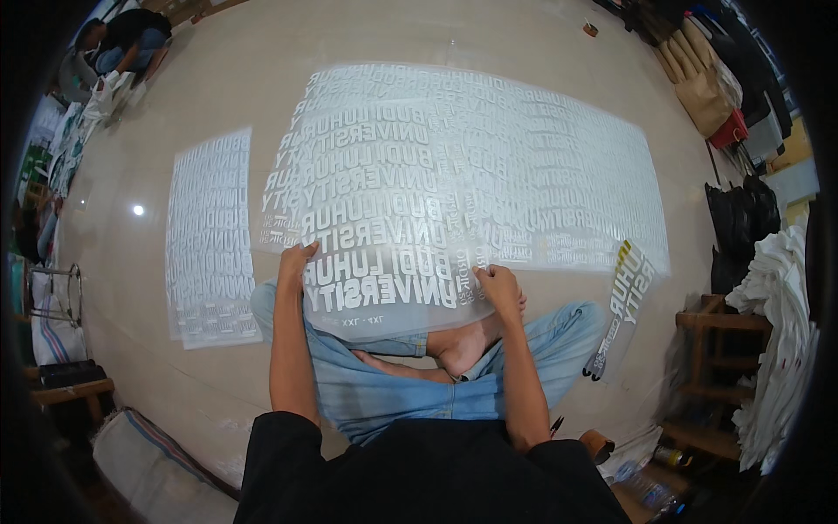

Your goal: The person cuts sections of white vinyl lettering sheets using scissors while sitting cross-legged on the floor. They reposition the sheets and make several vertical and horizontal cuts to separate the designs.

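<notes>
A translucent film sheet (376, 242) with rows of mirrored white lettering is held over my lap, its near edge curving down above my crossed legs. My left hand (299, 262) pinches its left edge between thumb and fingers. At the right edge, my right hand (501, 288) grips it the same way. Beneath and beyond it, more printed film sheets (576, 177) lie spread and overlapping on the floor. A narrower stack of similar sheets (209, 242) lies to the left. By my right knee rests a cut strip of film (625, 298), with dark handles (594, 367), perhaps of scissors, at its near end.
White folded cloth (779, 327) is piled at the right beside a wooden stool (720, 321). Black plastic bags (743, 216) stand behind it. A woven sack (157, 465) lies at lower left, near a metal-framed stool (55, 295). Another person (127, 46) crouches at far upper left.
</notes>
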Tool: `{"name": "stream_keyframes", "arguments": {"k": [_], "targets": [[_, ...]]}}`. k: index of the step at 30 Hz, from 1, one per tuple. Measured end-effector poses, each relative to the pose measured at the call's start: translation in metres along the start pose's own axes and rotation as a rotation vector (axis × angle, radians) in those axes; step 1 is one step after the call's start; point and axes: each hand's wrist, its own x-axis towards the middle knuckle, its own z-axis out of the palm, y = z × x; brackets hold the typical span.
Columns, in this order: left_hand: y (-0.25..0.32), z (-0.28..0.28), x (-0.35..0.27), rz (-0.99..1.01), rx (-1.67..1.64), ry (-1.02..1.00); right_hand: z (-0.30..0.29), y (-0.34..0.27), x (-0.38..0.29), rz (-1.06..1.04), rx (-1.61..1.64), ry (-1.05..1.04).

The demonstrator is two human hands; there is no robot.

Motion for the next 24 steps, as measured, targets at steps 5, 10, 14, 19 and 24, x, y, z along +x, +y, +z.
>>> {"name": "stream_keyframes", "arguments": {"k": [5,10,14,19,24], "targets": [[-0.006,-0.001,0.005,-0.025,0.036,-0.021,0.004,0.002,-0.004,-0.028,0.15,0.133],[-0.013,-0.003,0.012,-0.017,0.016,0.0,0.022,0.031,0.003,-0.066,0.515,0.174],[-0.012,0.0,0.006,0.059,0.22,0.048,0.017,0.037,-0.008,-0.033,0.695,0.107],[-0.016,-0.008,0.014,0.048,0.236,0.032,-0.002,0.014,-0.007,-0.083,0.697,0.217],[-0.019,-0.002,0.023,0.164,0.288,0.001,0.009,0.048,0.012,0.085,0.498,0.045]]}}
